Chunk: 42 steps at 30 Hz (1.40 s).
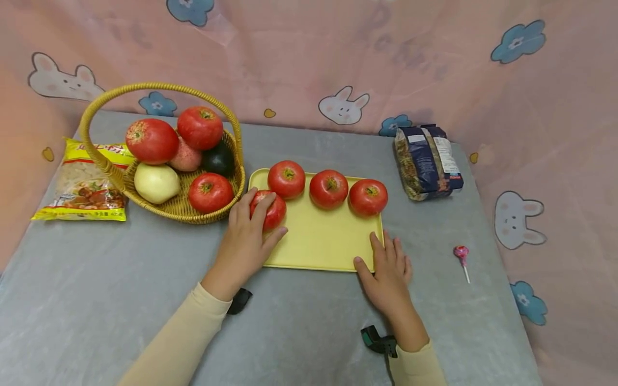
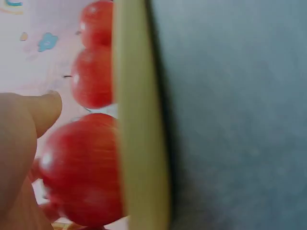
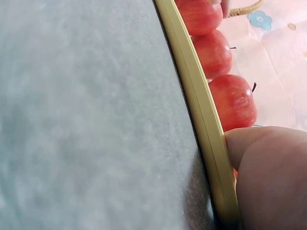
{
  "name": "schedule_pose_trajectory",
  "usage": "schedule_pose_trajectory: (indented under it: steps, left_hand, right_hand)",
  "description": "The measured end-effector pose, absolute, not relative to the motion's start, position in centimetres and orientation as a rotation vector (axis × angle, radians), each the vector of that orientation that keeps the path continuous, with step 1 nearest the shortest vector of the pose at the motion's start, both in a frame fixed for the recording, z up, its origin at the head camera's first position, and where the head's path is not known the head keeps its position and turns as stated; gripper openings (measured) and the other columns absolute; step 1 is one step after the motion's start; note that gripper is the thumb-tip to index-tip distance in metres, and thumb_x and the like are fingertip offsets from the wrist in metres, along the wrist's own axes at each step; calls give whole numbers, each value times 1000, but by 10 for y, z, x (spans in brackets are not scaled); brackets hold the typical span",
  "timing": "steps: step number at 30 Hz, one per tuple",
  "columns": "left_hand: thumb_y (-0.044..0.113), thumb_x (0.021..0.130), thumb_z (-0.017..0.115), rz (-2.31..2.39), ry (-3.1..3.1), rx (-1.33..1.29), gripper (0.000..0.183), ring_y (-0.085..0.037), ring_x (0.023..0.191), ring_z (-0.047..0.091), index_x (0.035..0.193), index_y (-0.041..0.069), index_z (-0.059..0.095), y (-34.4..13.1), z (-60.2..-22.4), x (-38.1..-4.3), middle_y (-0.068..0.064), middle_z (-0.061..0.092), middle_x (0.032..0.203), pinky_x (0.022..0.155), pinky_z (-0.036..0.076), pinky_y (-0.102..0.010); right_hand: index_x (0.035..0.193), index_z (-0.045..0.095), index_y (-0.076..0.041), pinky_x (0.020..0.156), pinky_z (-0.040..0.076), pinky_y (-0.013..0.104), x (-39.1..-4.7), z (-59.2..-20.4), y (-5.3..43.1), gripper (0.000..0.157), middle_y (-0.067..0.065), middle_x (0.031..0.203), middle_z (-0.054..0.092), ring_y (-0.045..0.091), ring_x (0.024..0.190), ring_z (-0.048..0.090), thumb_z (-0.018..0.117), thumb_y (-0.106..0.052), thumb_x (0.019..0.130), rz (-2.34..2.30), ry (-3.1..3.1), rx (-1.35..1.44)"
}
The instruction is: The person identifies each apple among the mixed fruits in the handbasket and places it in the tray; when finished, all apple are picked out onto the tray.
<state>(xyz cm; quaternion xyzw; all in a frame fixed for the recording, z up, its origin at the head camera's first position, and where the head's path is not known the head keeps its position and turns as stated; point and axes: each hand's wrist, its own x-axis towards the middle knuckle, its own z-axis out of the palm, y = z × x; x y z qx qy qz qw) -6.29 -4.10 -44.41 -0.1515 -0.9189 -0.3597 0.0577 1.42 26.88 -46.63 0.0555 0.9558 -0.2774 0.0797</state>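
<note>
One rabbit-print pink cloth (image 1: pixel 289 64) hangs behind the grey worktop (image 1: pixel 309 327). A wicker basket (image 1: pixel 169 213) stands toward the worktop's far left corner, a yellow tray (image 1: pixel 323 241) near its middle. The left hand (image 1: pixel 243 244) curls its fingers round a red apple (image 1: pixel 277 212) at the tray's left edge; the right hand (image 1: pixel 386 279), fingers released, touches the right edge. A lollipop (image 1: pixel 461 252) lies toward the worktop's right edge.

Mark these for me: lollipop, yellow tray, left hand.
Lollipop (image 1: pixel 461 252): head view, on its pink head.
Yellow tray (image 1: pixel 318 238): head view, on its bare floor.
Left hand (image 1: pixel 245 246): head view, on the back of the hand.
</note>
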Motion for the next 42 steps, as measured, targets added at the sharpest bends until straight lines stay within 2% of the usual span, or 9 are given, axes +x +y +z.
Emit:
schedule_pose_trajectory:
  steps: [3,6,10,16,20,24,29,36,42]
  left_hand:
    - [33,98,78,-1112,-2768,-409,67,-47,142,36,155,12,50,-44,-433,-56,-24,36,159,115,35,-61]
    - [29,98,77,-1223,-2632,-340,59,-45,137,44,150,9,57,-54,-415,-54,-23,47,151,113,35,-60]
    - [23,98,75,-1278,-2392,-192,49,-39,136,45,143,7,64,-87,-394,-74,-22,53,145,112,33,-57]
    - [38,102,65,-1122,-2432,161,60,-30,154,16,157,17,50,-150,-384,-131,-13,25,168,123,17,-50]
    - [46,103,60,-1085,-2551,249,71,-30,157,6,164,20,36,-176,-388,-158,-10,10,173,126,17,-51]
    - [51,104,57,-1186,-2594,283,77,-32,157,14,168,23,26,-185,-393,-170,-11,8,172,125,24,-49]
    - [46,104,59,-1288,-2556,280,74,-32,149,34,167,23,28,-184,-396,-174,-14,21,162,121,31,-42]
    - [40,105,62,-1247,-2537,175,69,-27,150,28,165,23,31,-182,-400,-174,-15,23,157,120,33,-40]
    - [34,105,64,-1218,-2544,91,69,-28,150,24,165,21,34,-182,-398,-166,-17,24,157,119,35,-47]
  right_hand:
    - [168,26,-9,117,-7,72,14,-465,269,74,19,176,6,43,160,-7,50,-46,110,-831,2855,172]
    - [169,25,-9,117,-8,71,14,-463,269,74,19,176,5,42,160,-8,50,-47,110,-835,2839,177]
    - [169,24,-9,117,-8,71,13,-463,268,74,19,176,5,42,160,-8,50,-47,110,-829,2838,169]
    - [169,25,-9,117,-7,72,14,-463,269,74,19,176,5,42,160,-8,50,-47,110,-821,2842,167]
    - [169,25,-9,118,-7,72,14,-464,269,74,19,176,6,42,160,-7,50,-47,110,-821,2851,164]
    - [169,25,-10,118,-7,71,14,-465,268,74,18,176,6,42,160,-7,50,-47,110,-817,2856,162]
    - [169,25,-10,118,-7,71,14,-465,269,74,18,176,6,42,160,-7,50,-47,110,-822,2858,167]
    - [169,25,-9,117,-6,72,14,-464,269,74,19,176,6,42,160,-7,50,-47,110,-822,2859,170]
    - [169,25,-9,118,-6,72,14,-465,269,74,19,176,6,42,160,-7,50,-47,110,-821,2860,160]
